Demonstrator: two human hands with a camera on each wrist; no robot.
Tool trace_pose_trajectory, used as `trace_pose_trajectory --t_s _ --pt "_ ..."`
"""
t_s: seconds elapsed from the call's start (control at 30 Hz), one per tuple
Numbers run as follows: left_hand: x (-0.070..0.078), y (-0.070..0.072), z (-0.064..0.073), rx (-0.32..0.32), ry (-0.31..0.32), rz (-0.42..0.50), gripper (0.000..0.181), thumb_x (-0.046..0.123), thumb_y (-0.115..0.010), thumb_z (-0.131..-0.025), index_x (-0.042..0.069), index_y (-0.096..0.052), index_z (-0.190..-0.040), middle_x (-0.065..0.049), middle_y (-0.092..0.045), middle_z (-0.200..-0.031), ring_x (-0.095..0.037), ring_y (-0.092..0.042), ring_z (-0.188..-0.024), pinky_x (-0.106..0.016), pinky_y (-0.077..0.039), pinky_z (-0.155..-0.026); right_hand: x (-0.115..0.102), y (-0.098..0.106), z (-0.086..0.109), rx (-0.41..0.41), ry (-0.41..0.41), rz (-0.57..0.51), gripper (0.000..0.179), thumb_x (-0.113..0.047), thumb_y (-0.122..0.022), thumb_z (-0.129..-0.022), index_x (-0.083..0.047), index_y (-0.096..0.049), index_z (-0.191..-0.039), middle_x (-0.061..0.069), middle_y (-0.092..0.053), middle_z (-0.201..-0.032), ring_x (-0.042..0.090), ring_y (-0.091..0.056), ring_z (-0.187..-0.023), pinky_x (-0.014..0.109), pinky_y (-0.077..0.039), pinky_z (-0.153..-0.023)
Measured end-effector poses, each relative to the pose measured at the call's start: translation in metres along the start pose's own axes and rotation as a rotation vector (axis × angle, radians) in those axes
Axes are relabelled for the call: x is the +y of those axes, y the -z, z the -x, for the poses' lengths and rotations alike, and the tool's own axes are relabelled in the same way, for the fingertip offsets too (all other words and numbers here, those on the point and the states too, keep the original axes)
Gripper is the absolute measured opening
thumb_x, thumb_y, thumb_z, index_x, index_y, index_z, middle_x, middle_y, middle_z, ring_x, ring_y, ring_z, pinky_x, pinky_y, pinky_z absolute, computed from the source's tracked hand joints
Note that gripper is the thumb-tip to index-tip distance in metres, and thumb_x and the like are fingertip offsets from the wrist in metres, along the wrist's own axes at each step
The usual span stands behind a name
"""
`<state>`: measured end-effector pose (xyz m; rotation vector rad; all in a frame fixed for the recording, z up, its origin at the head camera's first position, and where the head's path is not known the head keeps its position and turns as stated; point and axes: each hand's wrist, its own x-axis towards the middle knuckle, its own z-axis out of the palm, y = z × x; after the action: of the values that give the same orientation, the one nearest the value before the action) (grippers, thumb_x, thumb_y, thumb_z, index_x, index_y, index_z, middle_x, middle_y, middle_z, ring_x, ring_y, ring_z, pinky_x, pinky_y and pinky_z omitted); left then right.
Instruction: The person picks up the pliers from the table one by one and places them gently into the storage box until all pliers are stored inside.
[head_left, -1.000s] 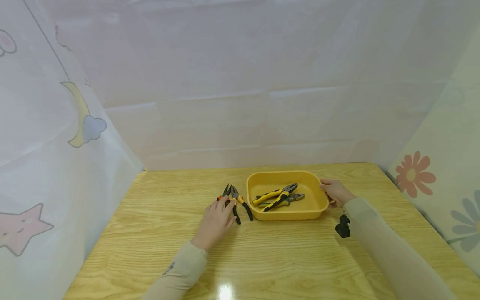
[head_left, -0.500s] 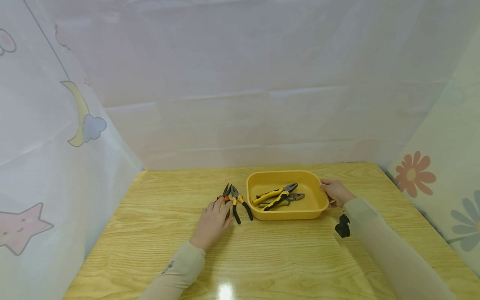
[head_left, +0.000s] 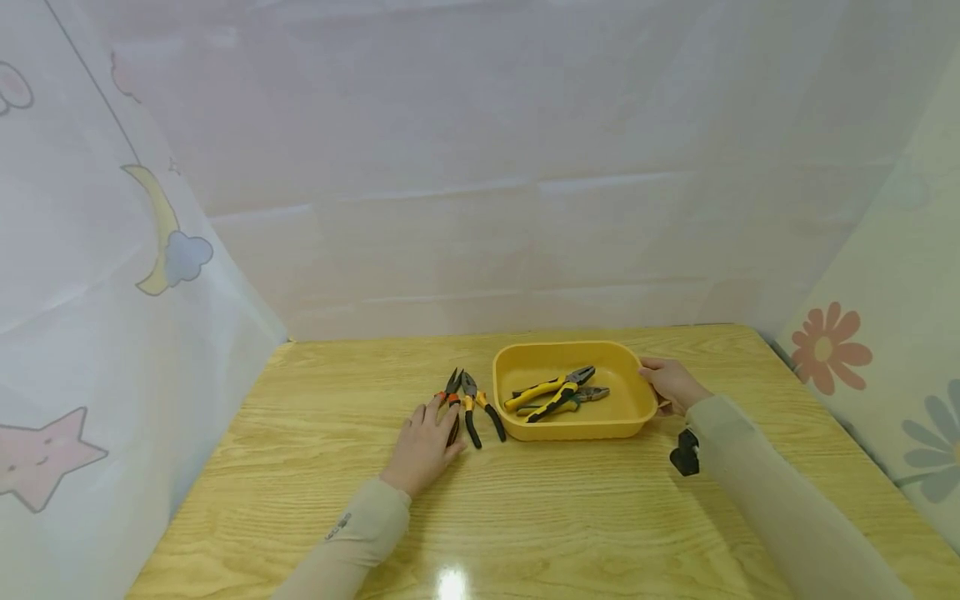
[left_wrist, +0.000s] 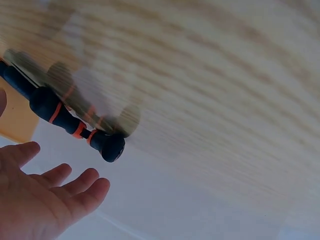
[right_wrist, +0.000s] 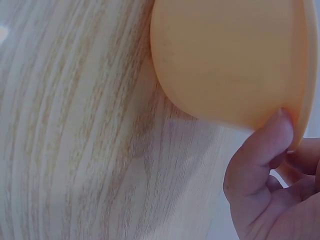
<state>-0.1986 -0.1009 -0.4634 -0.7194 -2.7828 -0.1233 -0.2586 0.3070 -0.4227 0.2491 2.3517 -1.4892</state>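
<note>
My left hand (head_left: 422,442) is over the handles of long-nose pliers (head_left: 453,383), which are black with orange bands. In the left wrist view its fingers are spread and slightly bent, apart from the black-and-orange handle (left_wrist: 57,112). Immediately to the right lie pliers with yellow-and-black handles (head_left: 470,388), jaws pointing away from me. My right hand (head_left: 672,385) pinches the right rim of a yellow plastic basin (head_left: 622,379), the thumb (right_wrist: 280,127) outside the wall in the right wrist view. Inside the basin, yellow-and-black pliers (head_left: 558,402) lie across green-handled pliers (head_left: 595,394).
The wooden table (head_left: 555,517) reaches back to a pale hanging sheet (head_left: 480,250). Printed sheets (head_left: 82,333) also enclose the left and right sides. A small black device (head_left: 686,454) sits at my right wrist.
My left hand has shifted slightly left, off the yellow-and-black pliers and over the orange-banded ones. Its thumb has spread outward. The right hand and basin have stayed put.
</note>
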Motion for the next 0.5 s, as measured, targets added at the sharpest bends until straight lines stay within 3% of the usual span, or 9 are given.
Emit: trace_pose_trajectory --t_s 0.5 --pt "-0.004 -0.009 -0.010 -0.174 0.063 0.046 0.068 0.046 -0.064 -0.091 0.011 -0.045 -0.145 -0.028 -0.035 -0.144 -0.049 -0.044 -0.122 -0.059 -0.048 -0.086 0.002 0.001 -0.003 0.006 0.000 0.005 0.051 -0.015 -0.032 -0.107 0.000 -0.017 -0.154 0.025 -0.062 -0.105 0.018 -0.059 -0.061 0.032 -0.049 -0.055"
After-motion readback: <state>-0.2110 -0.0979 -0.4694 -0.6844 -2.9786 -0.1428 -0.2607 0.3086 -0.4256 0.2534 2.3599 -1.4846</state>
